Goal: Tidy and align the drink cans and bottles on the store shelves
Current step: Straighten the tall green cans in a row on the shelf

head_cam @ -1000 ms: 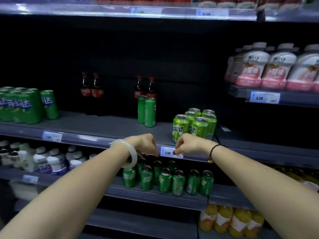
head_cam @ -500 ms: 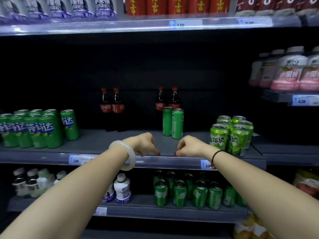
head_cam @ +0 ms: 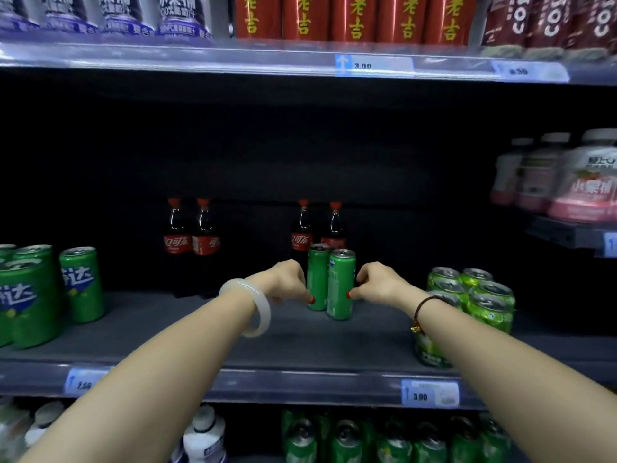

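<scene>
Two slim green cans stand side by side in the middle of the grey shelf (head_cam: 300,342), the left can (head_cam: 317,279) slightly behind the right can (head_cam: 341,285). My left hand (head_cam: 287,282), with a white bangle on the wrist, is curled against the left can, its thumb on the can's front. My right hand (head_cam: 377,282) is curled against the right can in the same way. Two cola bottles (head_cam: 302,235) stand right behind the cans, and another pair of cola bottles (head_cam: 192,242) stands further left.
A cluster of shorter green cans (head_cam: 480,295) sits at the shelf's right, and wider green cans (head_cam: 78,282) at its left. Red cans (head_cam: 354,18) line the shelf above, pink-labelled white bottles (head_cam: 584,182) stand at the right, and more green cans (head_cam: 347,436) stand below.
Both hands moved up from the shelf's front edge to the two slim green cans and closed on them. The view shifted up and to the left.
</scene>
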Action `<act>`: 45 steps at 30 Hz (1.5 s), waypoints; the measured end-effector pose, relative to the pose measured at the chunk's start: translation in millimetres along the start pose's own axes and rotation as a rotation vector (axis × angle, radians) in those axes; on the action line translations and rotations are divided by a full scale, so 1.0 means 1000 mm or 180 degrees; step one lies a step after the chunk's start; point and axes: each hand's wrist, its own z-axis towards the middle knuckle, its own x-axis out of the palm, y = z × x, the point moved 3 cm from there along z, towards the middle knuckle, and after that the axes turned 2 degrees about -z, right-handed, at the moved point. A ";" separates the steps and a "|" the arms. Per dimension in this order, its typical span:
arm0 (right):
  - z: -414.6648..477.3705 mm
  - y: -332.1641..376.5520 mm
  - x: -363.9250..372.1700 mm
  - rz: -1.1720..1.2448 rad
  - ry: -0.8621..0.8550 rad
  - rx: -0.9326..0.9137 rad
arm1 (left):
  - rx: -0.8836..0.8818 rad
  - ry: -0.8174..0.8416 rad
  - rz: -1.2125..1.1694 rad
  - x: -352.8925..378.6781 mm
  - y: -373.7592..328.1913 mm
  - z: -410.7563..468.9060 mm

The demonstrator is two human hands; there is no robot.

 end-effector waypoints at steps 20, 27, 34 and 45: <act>0.090 -0.019 0.031 0.1005 0.0058 0.0440 | 0.0292 -0.0311 -0.1077 0.006 0.016 0.111; 0.092 -0.025 0.032 0.1139 0.0159 0.0518 | 0.0380 -0.0288 -0.1060 0.008 0.018 0.116; 0.088 -0.018 0.039 0.1340 0.0221 0.0299 | 0.0343 -0.0325 -0.1077 0.001 0.029 0.101; 0.071 0.043 0.064 0.1416 0.0531 -0.0078 | -0.0019 -0.0647 -0.1112 -0.028 0.080 0.025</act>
